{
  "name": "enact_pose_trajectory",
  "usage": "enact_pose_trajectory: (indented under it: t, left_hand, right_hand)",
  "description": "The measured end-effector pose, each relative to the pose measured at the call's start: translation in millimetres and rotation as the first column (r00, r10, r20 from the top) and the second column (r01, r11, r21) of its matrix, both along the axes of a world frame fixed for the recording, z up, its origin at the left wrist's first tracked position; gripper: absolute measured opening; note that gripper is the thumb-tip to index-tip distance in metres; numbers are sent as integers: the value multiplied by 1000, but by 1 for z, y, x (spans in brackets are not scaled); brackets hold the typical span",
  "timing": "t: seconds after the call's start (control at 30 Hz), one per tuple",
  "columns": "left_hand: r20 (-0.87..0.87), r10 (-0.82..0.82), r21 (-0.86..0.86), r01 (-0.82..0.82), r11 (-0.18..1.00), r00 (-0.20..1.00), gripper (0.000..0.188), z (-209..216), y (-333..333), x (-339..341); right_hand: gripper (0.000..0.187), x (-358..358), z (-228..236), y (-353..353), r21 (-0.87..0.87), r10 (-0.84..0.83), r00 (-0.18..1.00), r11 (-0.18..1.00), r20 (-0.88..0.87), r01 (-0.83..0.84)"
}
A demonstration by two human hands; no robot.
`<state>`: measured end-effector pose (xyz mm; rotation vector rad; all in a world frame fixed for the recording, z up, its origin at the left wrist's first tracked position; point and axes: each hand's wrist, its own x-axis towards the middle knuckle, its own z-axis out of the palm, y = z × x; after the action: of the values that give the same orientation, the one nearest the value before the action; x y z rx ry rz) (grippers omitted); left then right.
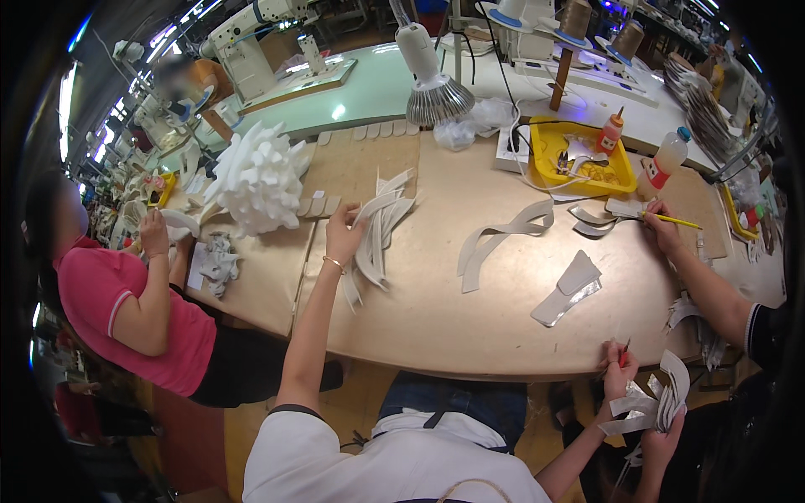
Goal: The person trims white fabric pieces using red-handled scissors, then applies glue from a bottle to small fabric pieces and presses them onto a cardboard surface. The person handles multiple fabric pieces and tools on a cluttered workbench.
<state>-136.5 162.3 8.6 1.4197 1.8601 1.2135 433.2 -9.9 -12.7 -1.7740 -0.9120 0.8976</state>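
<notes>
Left hand (342, 241) gripping a sheaf of pale, curved flat strips (387, 220) over a tan-topped desk (402, 323); yellow rectangular plastic tray (620, 181) containing an orange squeeze bottle (610, 136) and small metal tools; right hand (618, 382) closed around a slim red tool (624, 354); translucent blue-capped plastic bottle (668, 158), contents unclear.

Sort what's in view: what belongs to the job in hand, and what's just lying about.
Seemingly the job:
pale strips in the left hand
slim red tool in the right hand

Seemingly lying about:
yellow tray
blue-capped bottle
white heap
</notes>
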Motion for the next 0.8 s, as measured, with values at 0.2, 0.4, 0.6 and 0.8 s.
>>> enact_pose_trajectory:
  t: [0.2, 0.4, 0.6, 0.8]
  left_hand:
    - [-432, 177, 85, -155, 984, 884, 70, -28, 10, -5]
    - [-401, 37, -236, -142, 961, 915, 96, -2, 13, 5]
    - [-210, -19, -336, -54, 940, 977, 67, 8, 18, 8]
    - [-360, 2, -179, -71, 981, 933, 58, 13, 12, 24]
  right_hand:
    - [28, 6, -5, 0, -17, 19, 1000, 1000, 12, -19]
    - [27, 8, -10, 0, -5, 24, 1000, 1000, 8, -24]
    - [27, 7, -14, -1, 40, 2, 1000, 999, -7, -1]
    - [29, 7, -11, 0, 23, 19, 1000, 1000, -7, -19]
